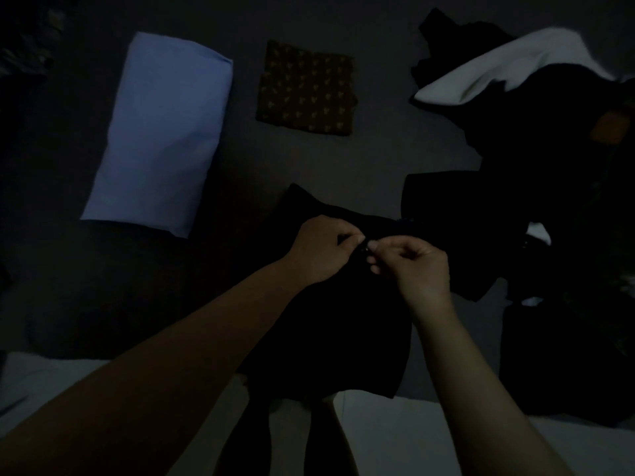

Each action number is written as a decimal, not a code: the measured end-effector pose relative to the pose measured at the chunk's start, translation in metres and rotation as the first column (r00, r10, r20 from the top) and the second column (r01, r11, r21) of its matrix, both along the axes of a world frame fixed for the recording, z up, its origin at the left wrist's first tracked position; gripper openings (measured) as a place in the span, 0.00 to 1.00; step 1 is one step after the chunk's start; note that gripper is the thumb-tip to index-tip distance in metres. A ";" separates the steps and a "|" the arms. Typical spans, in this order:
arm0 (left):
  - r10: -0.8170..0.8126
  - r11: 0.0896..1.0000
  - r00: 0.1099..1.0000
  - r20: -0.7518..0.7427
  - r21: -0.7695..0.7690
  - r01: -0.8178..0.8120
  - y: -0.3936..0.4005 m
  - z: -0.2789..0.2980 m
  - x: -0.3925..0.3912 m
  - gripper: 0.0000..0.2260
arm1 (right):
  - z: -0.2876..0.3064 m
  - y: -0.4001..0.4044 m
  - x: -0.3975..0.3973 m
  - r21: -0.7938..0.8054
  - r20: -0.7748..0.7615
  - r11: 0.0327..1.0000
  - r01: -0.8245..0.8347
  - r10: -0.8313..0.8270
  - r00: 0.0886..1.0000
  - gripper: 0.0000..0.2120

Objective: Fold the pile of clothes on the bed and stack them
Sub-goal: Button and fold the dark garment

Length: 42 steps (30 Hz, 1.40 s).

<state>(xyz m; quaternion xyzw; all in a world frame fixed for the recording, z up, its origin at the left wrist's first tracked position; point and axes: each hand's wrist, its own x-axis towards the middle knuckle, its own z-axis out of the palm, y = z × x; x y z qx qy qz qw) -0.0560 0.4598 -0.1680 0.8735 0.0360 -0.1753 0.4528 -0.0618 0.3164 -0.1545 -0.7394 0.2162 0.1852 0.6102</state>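
no readable text anywhere, frame too dark; orange-brown patch (610,127) on the dark clothes pile (556,108) could be a label, nothing legible on it; folded brown cloth (305,89) carries only a repeating yellow motif, no lettering

a pale blue pillow (161,132) is lying at the far left, its long side angling toward the near left. a pale tiled floor (395,438) is showing along the near edge, dim in the low light. a person's dark-trousered legs (261,438) are standing on it at near centre
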 end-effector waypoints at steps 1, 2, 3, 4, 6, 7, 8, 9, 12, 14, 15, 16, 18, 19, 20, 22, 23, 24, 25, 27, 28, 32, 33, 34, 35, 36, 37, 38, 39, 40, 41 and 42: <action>-0.012 1.000 1.000 0.003 0.020 0.012 0.000 0.000 0.000 0.09 | -0.001 0.002 -0.003 -0.031 0.042 1.000 -0.004 0.005 0.999 0.03; -0.030 0.998 0.999 0.021 0.051 0.029 -0.001 0.000 0.001 0.09 | -0.002 0.003 -0.006 -0.059 0.082 0.998 -0.007 0.012 0.997 0.04; -0.055 0.995 0.997 0.046 0.091 0.051 -0.001 0.000 0.002 0.09 | -0.003 0.004 -0.009 -0.080 0.108 0.997 0.000 0.008 0.994 0.05; -0.087 0.987 0.994 0.067 0.138 0.077 -0.002 0.000 0.002 0.09 | -0.003 0.005 -0.012 -0.088 0.113 0.996 0.022 -0.012 0.994 0.06; -0.144 0.969 0.985 0.089 0.215 0.123 -0.004 0.001 0.002 0.09 | -0.004 0.008 -0.014 -0.070 0.076 0.994 0.085 -0.080 0.994 0.05; -0.158 0.964 0.984 0.080 0.229 0.137 -0.005 0.001 0.002 0.10 | -0.004 0.010 -0.014 -0.048 0.041 0.992 0.121 -0.119 0.992 0.04; -0.162 0.963 0.985 0.060 0.225 0.145 -0.006 0.002 0.001 0.11 | -0.002 0.011 -0.014 -0.020 0.005 0.987 0.159 -0.159 0.987 0.05; -0.162 0.966 0.986 0.038 0.210 0.150 -0.007 0.003 0.000 0.13 | -0.002 0.012 -0.012 0.006 -0.026 0.981 0.193 -0.192 0.981 0.06; -0.178 0.967 0.983 0.041 0.192 0.167 -0.008 0.002 -0.005 0.18 | -0.001 0.010 -0.010 0.061 -0.101 0.971 0.232 -0.226 0.969 0.07; -0.177 0.968 0.982 0.059 0.190 0.163 -0.006 -0.001 -0.007 0.19 | -0.002 0.007 -0.011 0.084 -0.129 0.970 0.229 -0.217 0.968 0.06; -0.165 0.972 0.984 0.064 0.177 0.152 -0.005 -0.003 -0.007 0.20 | -0.002 0.005 -0.012 0.097 -0.120 0.972 0.215 -0.203 0.972 0.04; -0.148 0.976 0.987 0.064 0.168 0.136 -0.005 -0.004 -0.007 0.22 | -0.002 0.003 -0.014 0.106 -0.097 0.976 0.192 -0.182 0.979 0.04; -0.134 0.979 0.989 0.056 0.166 0.123 -0.007 -0.004 -0.006 0.23 | -0.001 0.000 -0.018 0.105 -0.050 0.985 0.139 -0.134 0.990 0.05; -0.142 0.975 0.988 0.052 0.178 0.131 -0.008 -0.005 -0.006 0.23 | 0.000 0.000 -0.019 0.100 -0.029 0.988 0.118 -0.115 0.993 0.05; -0.152 0.971 0.987 0.053 0.195 0.139 -0.009 -0.003 -0.005 0.23 | -0.001 -0.001 -0.020 0.094 -0.009 0.990 0.104 -0.103 0.995 0.05; -0.128 0.977 0.990 0.056 0.178 0.117 -0.010 -0.004 -0.004 0.20 | -0.003 -0.001 -0.020 0.086 0.022 0.993 0.085 -0.087 0.996 0.06; -0.094 0.986 0.994 0.053 0.144 0.086 -0.009 -0.005 -0.003 0.17 | -0.005 -0.001 -0.018 0.073 0.043 0.995 0.064 -0.068 0.997 0.06; -0.077 0.990 0.996 0.052 0.121 0.070 -0.007 -0.006 -0.002 0.15 | -0.007 -0.002 -0.017 0.043 0.072 0.998 0.037 -0.040 0.997 0.05; -0.091 0.989 0.994 0.053 0.123 0.084 -0.006 -0.008 -0.001 0.13 | -0.009 -0.003 -0.015 0.016 0.098 1.000 0.011 -0.013 0.995 0.05; -0.182 0.968 0.982 0.058 0.187 0.168 -0.002 -0.010 0.001 0.10 | -0.011 -0.006 -0.013 -0.045 0.152 0.997 -0.056 0.062 0.987 0.04; -0.236 0.944 0.970 0.058 0.249 0.215 0.000 -0.008 0.002 0.11 | -0.011 -0.010 -0.012 -0.096 0.192 0.990 -0.106 0.123 0.974 0.04; -0.538 0.734 0.843 0.032 0.510 0.449 0.018 -0.006 0.007 0.18 | -0.020 -0.043 0.014 -0.578 0.281 0.756 -0.308 0.539 0.794 0.16; -0.606 0.675 0.795 0.020 0.542 0.501 0.025 -0.008 0.009 0.21 | -0.027 -0.054 0.025 -0.669 0.211 0.646 -0.367 0.638 0.740 0.22; -0.648 0.632 0.761 0.017 0.570 0.525 0.031 -0.012 0.011 0.26 | -0.035 -0.061 0.035 -0.694 0.134 0.590 -0.413 0.669 0.731 0.28; -0.635 0.654 0.771 0.048 0.565 0.504 0.035 -0.017 0.013 0.30 | -0.044 -0.067 0.042 -0.681 0.067 0.583 -0.443 0.652 0.755 0.30; -0.542 0.745 0.831 0.128 0.531 0.404 0.039 -0.024 0.016 0.32 | -0.050 -0.069 0.044 -0.622 0.002 0.645 -0.443 0.568 0.823 0.29; -0.345 0.861 0.914 0.215 0.461 0.216 0.043 -0.031 0.019 0.32 | -0.058 -0.071 0.044 -0.524 -0.068 0.751 -0.401 0.432 0.899 0.28; -0.087 0.926 0.966 0.241 0.377 -0.010 0.049 -0.039 0.023 0.31 | -0.066 -0.074 0.040 -0.419 -0.179 0.844 -0.334 0.284 0.942 0.27; 0.155 0.924 0.973 0.169 0.323 -0.204 0.057 -0.047 0.026 0.29 | -0.077 -0.077 0.034 -0.341 -0.285 0.900 -0.272 0.177 0.942 0.28; 0.342 0.886 0.939 0.043 0.316 -0.338 0.067 -0.058 0.028 0.28 | -0.086 -0.081 0.025 -0.321 -0.368 0.913 -0.250 0.123 0.922 0.30; 0.461 0.857 0.879 -0.120 0.317 -0.406 0.083 -0.080 0.027 0.27 | -0.093 -0.084 0.017 -0.284 -0.434 0.933 -0.222 0.081 0.897 0.32; 0.517 0.847 0.815 -0.263 0.298 -0.441 0.095 -0.094 0.023 0.28 | -0.097 -0.085 0.010 -0.219 -0.451 0.960 -0.176 0.060 0.891 0.31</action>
